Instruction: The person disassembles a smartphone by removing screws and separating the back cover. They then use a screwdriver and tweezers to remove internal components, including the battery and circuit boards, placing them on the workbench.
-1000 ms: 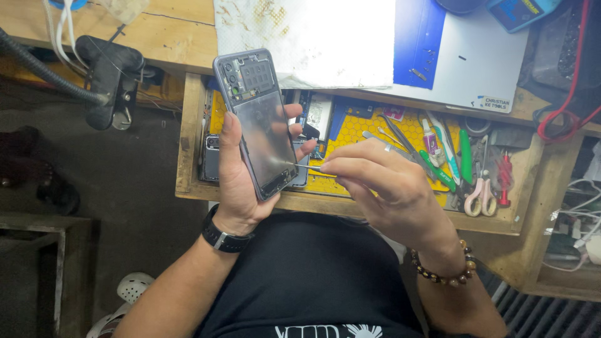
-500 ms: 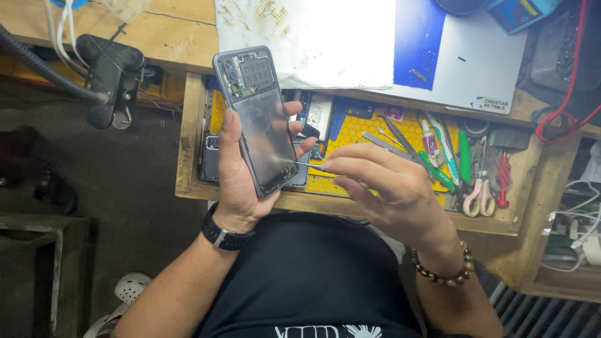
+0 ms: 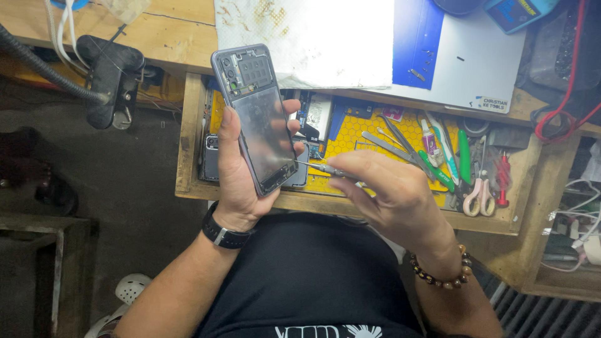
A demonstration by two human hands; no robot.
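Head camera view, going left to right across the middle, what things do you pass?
Black lamp clamp → left hand holding the opened phone → thin screwdriver → right hand → green-handled tools → pink-handled scissors → red cable.

A yellow mat (image 3: 369, 134), tweezers (image 3: 400, 141), pink-handled scissors (image 3: 479, 194) and a green-handled tool (image 3: 464, 156) are seen in the wooden drawer (image 3: 188, 134); a stained white cloth (image 3: 325, 44) is spread above.

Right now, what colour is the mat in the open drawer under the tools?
Yellow, with a honeycomb pattern; the mat shows best in the head view.
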